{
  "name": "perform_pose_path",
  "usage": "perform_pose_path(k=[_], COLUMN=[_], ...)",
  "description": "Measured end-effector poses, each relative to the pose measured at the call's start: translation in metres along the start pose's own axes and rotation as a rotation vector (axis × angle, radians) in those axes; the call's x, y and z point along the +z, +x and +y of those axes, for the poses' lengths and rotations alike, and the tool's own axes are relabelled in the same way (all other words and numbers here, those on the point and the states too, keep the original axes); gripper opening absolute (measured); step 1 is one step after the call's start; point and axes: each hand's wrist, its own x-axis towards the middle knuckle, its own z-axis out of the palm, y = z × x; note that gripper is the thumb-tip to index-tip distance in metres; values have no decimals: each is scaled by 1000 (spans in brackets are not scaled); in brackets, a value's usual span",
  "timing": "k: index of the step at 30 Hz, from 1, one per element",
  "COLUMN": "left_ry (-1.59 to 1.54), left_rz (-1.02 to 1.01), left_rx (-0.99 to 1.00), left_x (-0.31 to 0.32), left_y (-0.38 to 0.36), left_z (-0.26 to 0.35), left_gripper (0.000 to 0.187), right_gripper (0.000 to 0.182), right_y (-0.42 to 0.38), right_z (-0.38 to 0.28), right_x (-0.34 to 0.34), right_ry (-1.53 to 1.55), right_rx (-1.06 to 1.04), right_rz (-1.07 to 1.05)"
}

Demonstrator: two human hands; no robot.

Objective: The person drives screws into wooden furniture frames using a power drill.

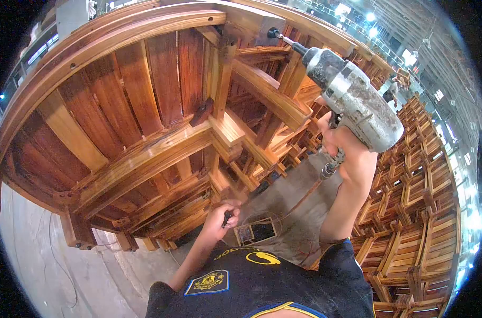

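Note:
My right hand (342, 142) is raised and grips a grey, dust-covered power drill (351, 96). Its bit (279, 37) points up-left at the frame of an upturned wooden table (145, 100) with a curved rim and slatted underside. My left hand (220, 218) hangs low near my chest, fingers closed around a small dark object (227, 218) that I cannot identify. A cord (304, 197) runs from the drill's handle down toward the floor.
Rows of stacked wooden chairs (410, 212) fill the right side. A small tray-like box (257, 231) lies on the grey concrete floor (55, 265) below my hands. More wooden furniture frames (262, 153) stand behind the table. Another person (393, 89) is far off.

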Motion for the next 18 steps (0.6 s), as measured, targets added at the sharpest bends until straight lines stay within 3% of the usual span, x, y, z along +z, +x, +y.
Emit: perform_pose_path(k=[12, 14, 18], left_ry=[9, 1, -96], left_rz=[7, 24, 21], left_rx=[-19, -8, -17], left_x=[-3, -6, -10], left_y=[3, 6, 6], left_z=[0, -2, -4], left_gripper=[24, 24, 25], right_gripper=[46, 46, 50], right_y=[1, 1, 1], right_z=[4, 7, 4], right_x=[-1, -2, -2], right_ry=[62, -76, -94], right_rx=[-44, -126, -84], right_rz=[7, 3, -2])
